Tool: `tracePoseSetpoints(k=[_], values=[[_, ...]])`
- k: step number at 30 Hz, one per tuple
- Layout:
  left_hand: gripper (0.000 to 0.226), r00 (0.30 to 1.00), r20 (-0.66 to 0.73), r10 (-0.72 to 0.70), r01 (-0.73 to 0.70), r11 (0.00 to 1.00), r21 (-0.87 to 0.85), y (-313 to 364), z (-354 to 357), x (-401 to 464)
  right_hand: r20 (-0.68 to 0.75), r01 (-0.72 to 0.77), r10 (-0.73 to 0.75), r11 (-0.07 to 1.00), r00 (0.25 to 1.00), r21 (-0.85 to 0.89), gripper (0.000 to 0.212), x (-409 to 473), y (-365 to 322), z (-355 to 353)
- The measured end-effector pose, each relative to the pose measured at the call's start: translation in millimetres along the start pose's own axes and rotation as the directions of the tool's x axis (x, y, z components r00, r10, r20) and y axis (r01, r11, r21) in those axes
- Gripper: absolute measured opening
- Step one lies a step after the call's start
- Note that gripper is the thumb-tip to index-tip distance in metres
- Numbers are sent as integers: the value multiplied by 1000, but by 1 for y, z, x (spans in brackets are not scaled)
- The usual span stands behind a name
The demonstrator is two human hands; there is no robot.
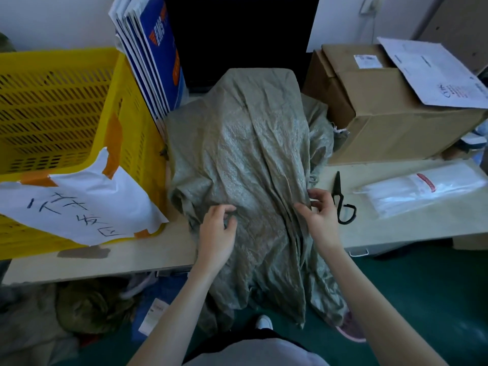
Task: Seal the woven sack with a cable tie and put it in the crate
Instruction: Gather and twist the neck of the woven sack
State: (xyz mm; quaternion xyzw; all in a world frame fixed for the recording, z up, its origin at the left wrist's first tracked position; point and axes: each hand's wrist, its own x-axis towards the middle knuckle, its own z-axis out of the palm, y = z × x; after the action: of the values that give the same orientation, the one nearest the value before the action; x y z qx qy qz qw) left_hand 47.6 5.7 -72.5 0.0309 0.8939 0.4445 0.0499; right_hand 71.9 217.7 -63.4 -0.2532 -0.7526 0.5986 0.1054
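Observation:
A grey-green woven sack (243, 154) lies across the middle of the table, bulky at the far end, its loose mouth end hanging over the front edge toward me. My left hand (217, 228) rests on the sack's fabric with fingers curled, pinching a fold. My right hand (320, 211) pinches the sack's right edge between thumb and fingers. A yellow slatted plastic crate (66, 107) stands at the left with a handwritten paper sheet taped to its front. A clear bag of white cable ties (422, 192) lies at the right.
Black scissors (342, 202) lie just right of my right hand. A cardboard box (390, 112) with a paper on top stands at the back right. Flat blue-and-white cartons (153, 56) lean between crate and sack. Bags and clutter sit on the green floor under the table.

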Motion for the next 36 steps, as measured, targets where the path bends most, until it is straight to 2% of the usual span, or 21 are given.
tracePoseSetpoints(k=[3, 6, 9, 13, 18, 23, 29, 33, 36], values=[[24, 999, -43, -31, 35, 995, 89, -10, 5, -10, 58, -55, 55, 998, 997, 5, 46, -6, 4, 1], [33, 998, -50, -25, 37, 964, 265, -20, 9, -19, 114, -108, 104, 994, 988, 34, 61, -12, 7, 4], [40, 996, -71, -59, 79, 942, 328, -24, 16, -27, 142, -149, 139, 987, 980, 57, 68, -15, 12, 8], [46, 974, -168, -149, 188, 951, 247, -22, 24, -34, 143, -157, 148, 986, 979, 52, 71, -19, 15, 17], [54, 921, -266, -283, 313, 947, 77, -22, 27, -40, 146, -190, 189, 982, 971, -6, 42, -16, 20, 26], [56, 950, -132, -282, 295, 951, 96, -31, 24, -38, 122, -217, 224, 974, 967, -72, 21, -13, 23, 32], [48, 960, -42, -278, 276, 960, -46, -39, 20, -35, 127, -204, 205, 979, 970, -18, 31, -19, 19, 37], [41, 963, -50, -264, 258, 961, -102, -43, 17, -34, 133, -259, 247, 962, 960, 82, 23, -22, 18, 39], [38, 964, -48, -263, 256, 960, -117, -44, 16, -34, 177, -280, 256, 951, 950, 132, 35, -22, 19, 39]])
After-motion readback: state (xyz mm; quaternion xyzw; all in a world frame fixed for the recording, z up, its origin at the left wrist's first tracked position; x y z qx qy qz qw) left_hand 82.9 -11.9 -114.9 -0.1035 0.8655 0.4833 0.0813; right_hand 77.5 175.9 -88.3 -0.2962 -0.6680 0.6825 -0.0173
